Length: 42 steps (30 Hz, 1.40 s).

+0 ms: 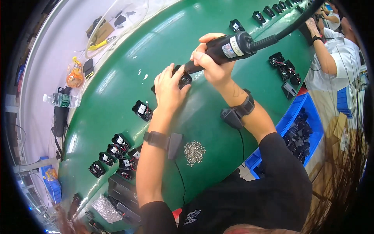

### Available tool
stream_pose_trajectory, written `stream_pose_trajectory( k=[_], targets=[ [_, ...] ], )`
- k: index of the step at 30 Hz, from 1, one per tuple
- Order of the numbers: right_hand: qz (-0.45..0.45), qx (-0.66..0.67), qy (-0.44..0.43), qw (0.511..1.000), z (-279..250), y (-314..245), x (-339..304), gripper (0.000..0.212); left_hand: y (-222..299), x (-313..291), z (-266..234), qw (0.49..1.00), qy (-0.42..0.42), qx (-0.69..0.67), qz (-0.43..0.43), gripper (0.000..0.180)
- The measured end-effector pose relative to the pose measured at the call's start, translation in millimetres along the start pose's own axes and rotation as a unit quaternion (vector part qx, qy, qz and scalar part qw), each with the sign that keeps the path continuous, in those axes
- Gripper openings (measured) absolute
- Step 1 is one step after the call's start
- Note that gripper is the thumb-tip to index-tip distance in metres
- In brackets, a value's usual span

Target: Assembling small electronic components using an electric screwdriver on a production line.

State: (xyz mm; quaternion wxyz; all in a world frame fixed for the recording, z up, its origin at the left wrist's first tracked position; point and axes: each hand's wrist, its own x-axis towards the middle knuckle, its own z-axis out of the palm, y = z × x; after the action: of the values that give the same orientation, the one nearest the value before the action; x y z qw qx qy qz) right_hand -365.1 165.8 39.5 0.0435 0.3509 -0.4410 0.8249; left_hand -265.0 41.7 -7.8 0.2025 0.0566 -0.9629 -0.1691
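Observation:
My right hand (212,64) is closed round a black corded electric screwdriver (237,45), its cord rising to the upper right. The screwdriver's tip end slants down left to a small black plastic housing (186,80) on the green table. Over that housing lies my left hand (170,87), its fingers and thumb gripping it from both sides. What the tip touches inside the housing is hidden. A loose pile of small silver screws (194,152) lies nearer to me. Just left of my left wrist sits another open black housing (142,110) with a white part and wires inside.
Several open housings (113,150) cluster at the left by a dark tray (122,191). More housings (286,69) stand at the right, others along the far edge. A blue crate (311,117) of black parts is at my right. A co-worker's arm (325,56) reaches in beyond.

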Motion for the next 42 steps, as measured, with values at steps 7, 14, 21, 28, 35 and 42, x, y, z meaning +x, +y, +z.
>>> stream_pose_trajectory(
  k=[7,14,21,28,35,42],
  targets=[
    [-0.031,0.069,0.051,0.996,6.8,-2.3,5.3,0.028,-17.7,-12.0,0.5,0.999,-0.001,-0.035,0.016,0.053],
    [0.033,0.033,-0.007,0.999,3.3,-8.1,-3.5,0.028,-15.7,-9.5,-2.2,0.999,0.019,-0.035,0.029,0.055],
    [0.059,-0.042,-0.080,0.994,-6.1,1.0,-24.5,0.032,-7.8,-10.1,-9.7,0.997,0.000,-0.060,-0.054,0.049],
    [0.083,-0.041,-0.112,0.989,10.0,10.6,-30.8,0.031,-18.7,-16.3,-24.7,0.995,-0.049,-0.056,-0.062,0.041],
    [0.126,-0.009,-0.051,0.991,2.0,-17.5,-28.0,0.028,-11.8,-13.8,-27.7,0.997,0.038,-0.028,0.055,0.033],
    [0.112,-0.217,-0.116,0.963,37.3,-1.8,-49.7,0.033,-28.6,-43.7,-38.6,0.989,0.042,0.084,0.116,0.030]
  ],
)
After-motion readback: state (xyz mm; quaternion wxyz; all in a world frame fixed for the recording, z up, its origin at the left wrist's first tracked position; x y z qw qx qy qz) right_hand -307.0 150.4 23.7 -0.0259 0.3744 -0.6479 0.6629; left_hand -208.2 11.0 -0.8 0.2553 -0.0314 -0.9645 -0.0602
